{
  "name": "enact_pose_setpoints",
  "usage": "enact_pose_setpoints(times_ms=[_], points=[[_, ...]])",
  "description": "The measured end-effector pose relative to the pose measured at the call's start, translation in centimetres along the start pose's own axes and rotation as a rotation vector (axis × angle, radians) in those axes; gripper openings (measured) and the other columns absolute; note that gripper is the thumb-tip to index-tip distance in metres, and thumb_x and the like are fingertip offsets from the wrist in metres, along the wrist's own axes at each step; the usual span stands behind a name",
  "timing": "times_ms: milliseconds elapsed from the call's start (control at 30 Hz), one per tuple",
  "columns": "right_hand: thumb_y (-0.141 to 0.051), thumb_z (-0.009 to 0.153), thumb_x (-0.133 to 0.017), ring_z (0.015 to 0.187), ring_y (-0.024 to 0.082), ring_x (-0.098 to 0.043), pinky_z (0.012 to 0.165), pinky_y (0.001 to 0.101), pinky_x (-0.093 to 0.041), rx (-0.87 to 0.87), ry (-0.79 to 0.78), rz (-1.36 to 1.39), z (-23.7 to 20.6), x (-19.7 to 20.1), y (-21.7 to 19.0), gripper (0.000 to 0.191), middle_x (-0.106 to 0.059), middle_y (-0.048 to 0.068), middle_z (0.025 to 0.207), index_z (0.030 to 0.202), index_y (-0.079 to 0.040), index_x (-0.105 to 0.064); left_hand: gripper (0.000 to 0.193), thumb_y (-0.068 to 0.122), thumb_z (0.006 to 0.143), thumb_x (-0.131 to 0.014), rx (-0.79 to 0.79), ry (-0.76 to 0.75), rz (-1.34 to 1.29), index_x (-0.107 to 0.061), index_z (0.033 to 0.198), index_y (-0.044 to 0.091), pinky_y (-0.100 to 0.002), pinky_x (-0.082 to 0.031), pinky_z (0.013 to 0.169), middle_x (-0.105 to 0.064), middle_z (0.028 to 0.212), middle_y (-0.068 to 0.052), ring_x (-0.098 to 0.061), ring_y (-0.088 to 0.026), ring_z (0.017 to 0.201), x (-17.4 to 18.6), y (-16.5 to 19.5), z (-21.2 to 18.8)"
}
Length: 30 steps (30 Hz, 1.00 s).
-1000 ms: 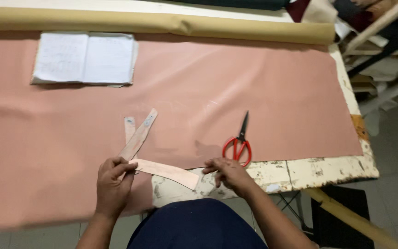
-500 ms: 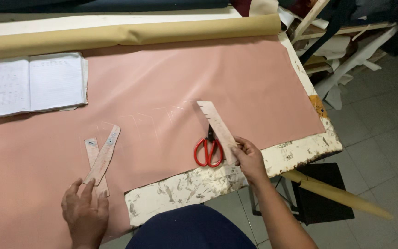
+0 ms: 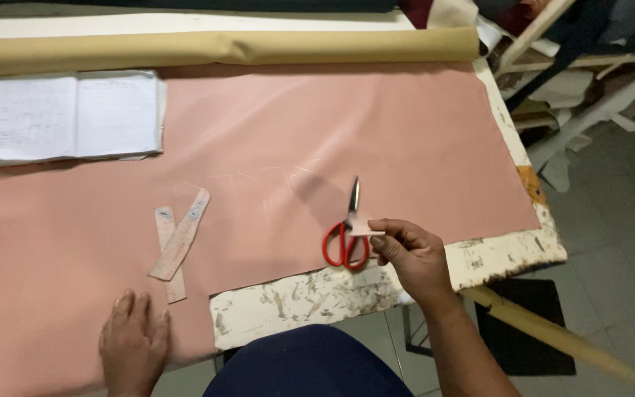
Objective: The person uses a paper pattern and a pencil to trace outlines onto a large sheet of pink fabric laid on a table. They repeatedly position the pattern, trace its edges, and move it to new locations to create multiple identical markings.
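My right hand (image 3: 411,254) pinches one end of a pink cut strip (image 3: 359,226), seen nearly end-on, just above red-handled scissors (image 3: 347,235) lying on the pink sheet (image 3: 295,140). My left hand (image 3: 134,344) rests flat, fingers spread, on the sheet at the table's near edge. Just beyond its fingertips lie two pink strips (image 3: 178,239), one crossed over the other.
An open notebook (image 3: 75,115) lies at the far left of the sheet. A tan fabric roll (image 3: 222,48) runs along the back. The worn white table edge (image 3: 317,298) shows in front. Wooden frames and cloth (image 3: 560,81) stand to the right, a long stick (image 3: 553,334) below.
The right hand has drawn the strip back from above the scissors toward me, turning it end-on. The left hand has flattened on the sheet below the two strips.
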State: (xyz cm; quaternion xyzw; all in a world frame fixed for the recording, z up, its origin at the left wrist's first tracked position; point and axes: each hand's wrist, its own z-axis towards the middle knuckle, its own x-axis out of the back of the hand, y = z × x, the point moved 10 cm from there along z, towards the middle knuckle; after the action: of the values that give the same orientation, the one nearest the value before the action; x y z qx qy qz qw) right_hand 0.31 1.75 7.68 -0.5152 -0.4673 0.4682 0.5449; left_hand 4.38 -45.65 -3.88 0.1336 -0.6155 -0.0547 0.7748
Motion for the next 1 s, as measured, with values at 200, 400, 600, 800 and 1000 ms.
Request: enact_pose_setpoints(times_ms=[200, 400, 600, 800, 1000], points=[[-0.008, 0.098, -0.067, 0.073, 0.007, -0.062, 0.062, 0.024, -0.052, 0.077, 0.063, -0.156, 2.1, -3.0, 3.2, 0.018, -0.071, 0.001, 0.085, 0.113, 0.001, -0.074, 0.052, 0.036, 0.088, -0.064, -0.104, 0.055, -0.127, -0.063, 0.129, 0.003, -0.05, -0.038, 0.113, -0.055, 0.146, -0.021, -0.051, -0.038, 0.136, 0.9, 2.4, 0.2], [-0.015, 0.102, -0.071, 0.08, 0.008, -0.059, 0.07, 0.025, -0.048, 0.134, 0.064, -0.467, 4.8, -2.8, 6.7, 0.022, -0.071, 0.004, 0.087, 0.117, 0.001, -0.074, 0.054, 0.038, 0.094, -0.058, 0.116, -0.135, -0.093, -0.055, 0.142, 0.015, -0.051, -0.024, 0.12, -0.042, 0.156, -0.009, -0.034, -0.027, 0.147, 0.4, -2.0, -0.3], [-0.036, 0.095, -0.078, 0.077, 0.02, -0.066, 0.075, 0.0331, -0.05, -0.043, 0.1, -0.957, 6.1, -2.9, 10.6, 0.034, -0.071, 0.012, 0.085, 0.119, -0.012, -0.079, 0.061, 0.046, 0.099, -0.044, 0.22, -0.21, 0.027, -0.041, 0.154, 0.021, -0.061, -0.005, 0.116, -0.022, 0.169, -0.008, -0.014, -0.024, 0.153, 0.7, -7.5, -2.3], [-0.027, 0.093, -0.076, 0.073, 0.013, -0.06, 0.067, 0.0292, -0.046, -0.109, -0.091, -0.568, 6.2, -10.1, 13.6, 0.032, -0.067, 0.004, 0.078, 0.104, 0.003, -0.077, 0.056, 0.043, 0.101, -0.045, 0.133, -0.232, -0.009, -0.043, 0.15, 0.017, -0.062, -0.01, 0.118, -0.029, 0.163, -0.006, -0.023, -0.021, 0.15, 0.1, -7.4, -4.1], [-0.019, 0.094, -0.07, 0.059, 0.012, -0.046, 0.054, 0.0285, -0.037, -0.45, -0.346, -0.305, 4.3, -18.8, 17.9, 0.029, -0.06, 0.004, 0.07, 0.107, 0.006, -0.076, 0.051, 0.039, 0.098, -0.051, 0.153, -0.256, -0.064, -0.051, 0.144, 0.017, -0.061, -0.014, 0.117, -0.038, 0.159, -0.005, -0.032, -0.021, 0.147, 1.2, -7.2, -4.0]])
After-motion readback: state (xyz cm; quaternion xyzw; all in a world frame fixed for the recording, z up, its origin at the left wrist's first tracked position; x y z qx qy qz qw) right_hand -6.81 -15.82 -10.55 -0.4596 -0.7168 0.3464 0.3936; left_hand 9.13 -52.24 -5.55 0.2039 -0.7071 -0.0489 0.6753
